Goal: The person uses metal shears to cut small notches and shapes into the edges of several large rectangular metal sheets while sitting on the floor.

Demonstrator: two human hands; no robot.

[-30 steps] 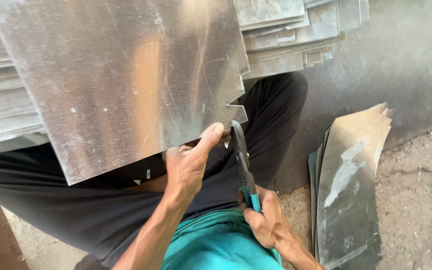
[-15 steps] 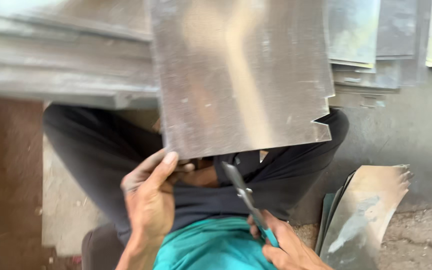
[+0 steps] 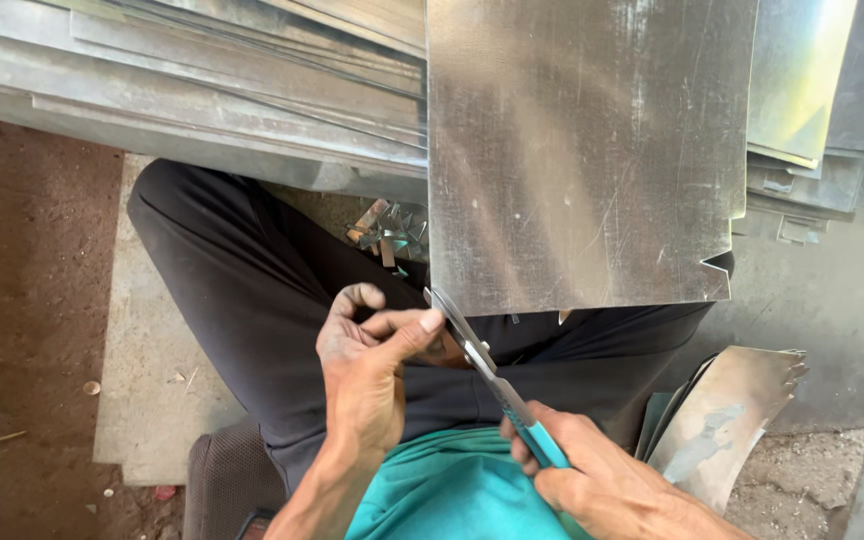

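A large shiny metal sheet (image 3: 582, 150) lies over my lap, with a small notch cut in its lower right corner (image 3: 720, 272). My left hand (image 3: 367, 375) is at the sheet's lower left corner, thumb tip on the corner and fingers curled. My right hand (image 3: 592, 480) grips tin snips (image 3: 487, 370) by their teal handles. The blades point up and left, with their tips at that same corner next to my thumb. I sit in dark trousers (image 3: 252, 290) and a teal shirt (image 3: 452, 495).
Stacks of cut metal sheets (image 3: 202, 90) fill the top of the view on both sides. Small metal offcuts (image 3: 387, 230) lie beside my knee. More bent sheets (image 3: 727, 420) lean at lower right. Bare dirt floor (image 3: 22, 300) is on the left.
The sheet has turned, so its notched corner now sits at the right. My left hand moved from under the edge to the lower left corner. The snips came up to that corner.
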